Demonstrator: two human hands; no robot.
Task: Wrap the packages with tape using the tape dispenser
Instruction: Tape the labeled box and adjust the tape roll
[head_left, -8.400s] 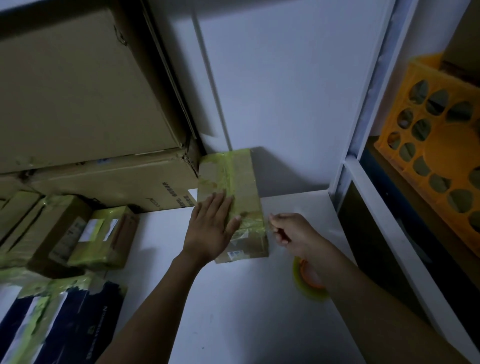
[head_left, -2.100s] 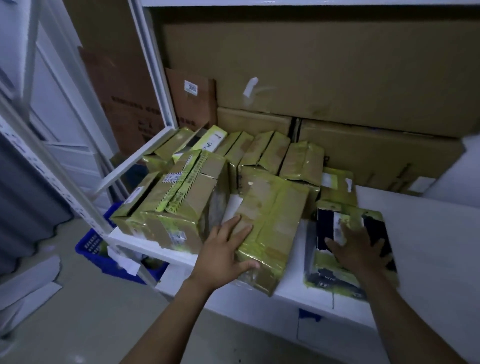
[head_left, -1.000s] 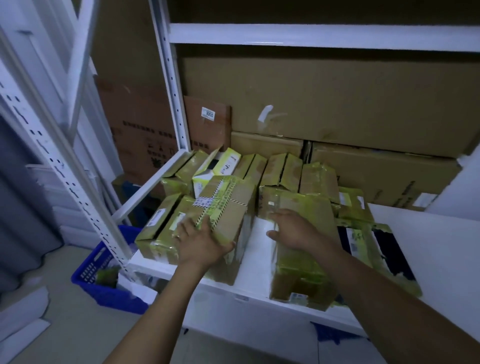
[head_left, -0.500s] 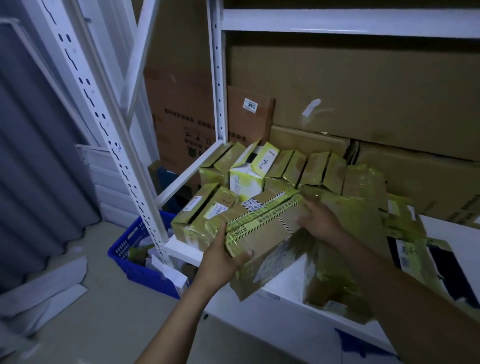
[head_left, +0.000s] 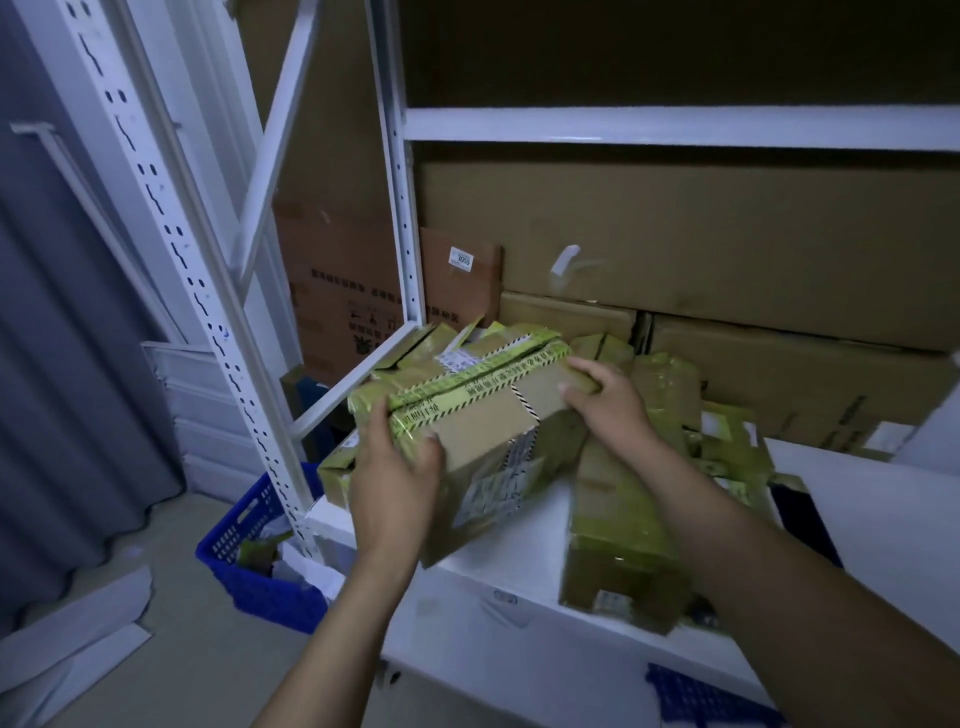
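Two bare forearms reach forward from the bottom edge in a dim storage room, and both hands hold one package. The left hand (head_left: 396, 467) grips the near left end of the package (head_left: 483, 421), thumb lying on the top face and palm wrapped against the end; its fingers go underneath and are hidden. The right hand (head_left: 609, 402) grips the far right end, fingers curled over the upper edge. The package is lifted clear of the white shelf (head_left: 519, 571) and hangs tilted above its front edge, near end lower and the side face turned toward the camera. It is a brown cardboard box. Shiny yellow-green tape printed with black characters runs lengthwise along its top, and a thin black-and-white striped strip crosses it. A white printed label sits on the top face and another on the side face, both too blurred to read. Just right of it a second taped package (head_left: 618, 530) lies on the shelf, reaching to the front edge. More taped packages (head_left: 670, 395) crowd the shelf behind, with large plain cartons (head_left: 675, 239) stacked at the back. A white perforated rack upright (head_left: 171, 234) stands at left, and a blue plastic crate (head_left: 260, 561) sits on the floor at its base.
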